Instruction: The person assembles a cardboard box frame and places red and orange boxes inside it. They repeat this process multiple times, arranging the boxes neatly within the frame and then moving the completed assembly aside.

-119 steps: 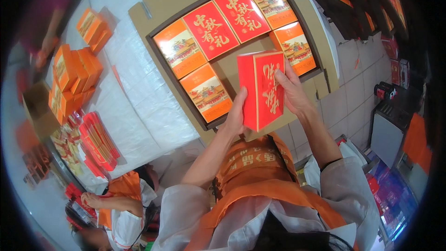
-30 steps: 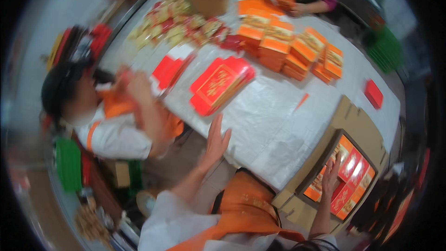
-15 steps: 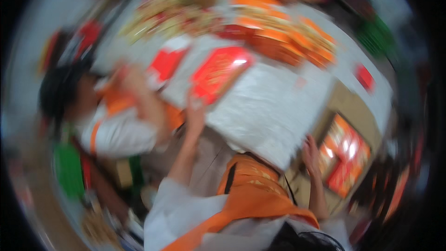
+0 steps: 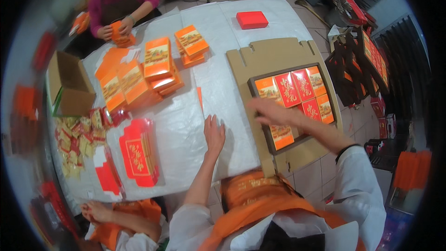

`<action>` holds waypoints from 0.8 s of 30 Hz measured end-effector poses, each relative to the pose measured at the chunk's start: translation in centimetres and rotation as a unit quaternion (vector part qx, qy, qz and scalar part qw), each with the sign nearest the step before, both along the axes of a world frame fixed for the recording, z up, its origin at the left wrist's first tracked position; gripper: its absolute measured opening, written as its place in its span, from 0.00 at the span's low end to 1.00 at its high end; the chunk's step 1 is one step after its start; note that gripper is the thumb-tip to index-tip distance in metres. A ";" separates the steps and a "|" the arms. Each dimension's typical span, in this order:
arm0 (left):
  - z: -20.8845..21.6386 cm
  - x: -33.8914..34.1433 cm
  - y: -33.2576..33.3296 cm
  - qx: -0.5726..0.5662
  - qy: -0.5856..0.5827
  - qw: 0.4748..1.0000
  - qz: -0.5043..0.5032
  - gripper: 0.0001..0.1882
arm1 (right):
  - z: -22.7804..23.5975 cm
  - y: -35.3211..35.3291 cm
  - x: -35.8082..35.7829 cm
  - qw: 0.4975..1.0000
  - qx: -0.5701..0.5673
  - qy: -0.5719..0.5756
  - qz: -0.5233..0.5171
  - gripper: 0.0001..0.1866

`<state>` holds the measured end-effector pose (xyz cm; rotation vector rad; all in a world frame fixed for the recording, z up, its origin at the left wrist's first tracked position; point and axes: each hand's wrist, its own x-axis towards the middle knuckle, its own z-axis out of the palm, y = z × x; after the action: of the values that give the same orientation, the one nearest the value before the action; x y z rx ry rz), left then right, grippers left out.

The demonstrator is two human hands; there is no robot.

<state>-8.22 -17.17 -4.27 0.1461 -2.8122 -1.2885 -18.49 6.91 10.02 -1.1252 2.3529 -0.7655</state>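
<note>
My left hand [image 4: 214,135] rests on the white table cover [image 4: 181,153] with fingers apart and nothing in it. My right hand [image 4: 269,110] reaches over the left edge of a dark-framed tray [image 4: 268,138]; its fingers are blurred. Red boxes [image 4: 288,89] and orange boxes [image 4: 281,137] with pictures fill much of the tray. My forearm hides part of it. Beneath the tray lies a brown cardboard sheet [image 4: 239,72]. Left of my left hand is a stack of flat red cartons [image 4: 138,153].
Orange boxes [image 4: 158,58] are piled at the far left. Small wrapped packets [image 4: 79,139] lie by an open cardboard box [image 4: 76,104]. A red box [image 4: 252,20] sits at the back. Co-workers stand far left, one holding an orange box [image 4: 122,32], and near left.
The view has turned right. My left hand has come away from the red carton stack onto the table cover. My right hand has moved from beside the tray to over its left edge.
</note>
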 end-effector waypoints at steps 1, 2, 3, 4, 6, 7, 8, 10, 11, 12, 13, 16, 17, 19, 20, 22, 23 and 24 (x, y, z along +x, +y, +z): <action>-0.8 -3.4 1.2 -0.023 -0.005 1.000 -0.019 0.27 | -0.5 1.4 -4.0 1.000 -0.009 0.020 0.001 0.31; -1.6 -6.5 2.2 -0.048 -0.009 0.998 -0.035 0.27 | -1.1 2.8 -8.3 0.993 0.007 0.113 0.010 0.31; -2.4 -9.3 3.2 -0.069 -0.002 0.997 -0.020 0.28 | -1.9 3.8 -12.9 0.973 0.073 0.217 0.014 0.33; -3.2 -11.8 4.0 -0.091 0.007 0.996 -0.001 0.29 | -2.7 4.8 -17.8 0.958 0.135 0.253 0.003 0.38; -4.8 -15.4 5.1 -0.151 0.016 0.988 0.027 0.30 | -4.6 5.9 -27.2 0.920 0.246 0.303 -0.027 0.48; -5.4 -15.9 5.3 -0.188 0.018 0.981 0.035 0.31 | -5.7 6.2 -31.5 0.900 0.295 0.317 -0.045 0.52; -6.0 -16.4 5.6 -0.220 -0.020 0.975 0.036 0.31 | -6.7 6.3 -35.4 0.885 0.305 0.349 -0.040 0.55; -7.0 -16.6 5.7 -0.225 0.008 0.974 0.036 0.31 | -9.3 5.8 -41.1 0.855 0.360 0.373 -0.030 0.61; -7.3 -16.4 5.6 -0.230 0.016 0.972 0.046 0.32 | -10.6 5.5 -42.8 0.859 0.356 0.368 -0.025 0.62; -7.4 -16.3 5.5 -0.232 -0.011 0.972 0.036 0.32 | -11.2 5.3 -44.8 0.855 0.383 0.348 -0.027 0.63; -7.3 -16.1 5.6 -0.237 -0.015 0.971 0.036 0.32 | -11.8 4.9 -46.3 0.844 0.409 0.347 -0.033 0.65; -6.7 -16.6 5.6 -0.248 -0.038 0.968 0.030 0.32 | -12.6 4.1 -48.3 0.883 0.373 0.274 -0.080 0.62; -6.3 -16.7 5.6 -0.244 -0.045 0.968 0.029 0.32 | -12.3 3.8 -48.6 0.905 0.353 0.218 -0.089 0.62; -6.0 -16.9 5.5 -0.227 -0.008 0.974 0.027 0.32 | -11.2 3.9 -48.0 0.929 0.328 0.130 -0.116 0.61; -6.0 -16.8 5.6 -0.236 -0.018 0.971 0.037 0.32 | -10.5 3.8 -47.2 0.946 0.270 0.033 -0.178 0.60; -6.6 -16.3 5.7 -0.234 0.003 0.972 0.034 0.32 | -8.6 4.8 -44.2 0.938 0.019 -0.239 -0.250 0.57; -7.1 -16.0 5.7 -0.239 0.005 0.970 0.040 0.33 | -7.7 5.4 -41.9 0.882 -0.133 -0.363 -0.271 0.47; -7.6 -15.9 5.6 -0.240 0.006 0.970 0.039 0.33 | -6.6 6.3 -39.7 0.762 -0.247 -0.544 -0.250 0.36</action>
<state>-24.15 -11.56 -11.87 0.2217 -2.9715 -0.5606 -58.20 13.18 3.41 0.0035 1.3928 -1.7099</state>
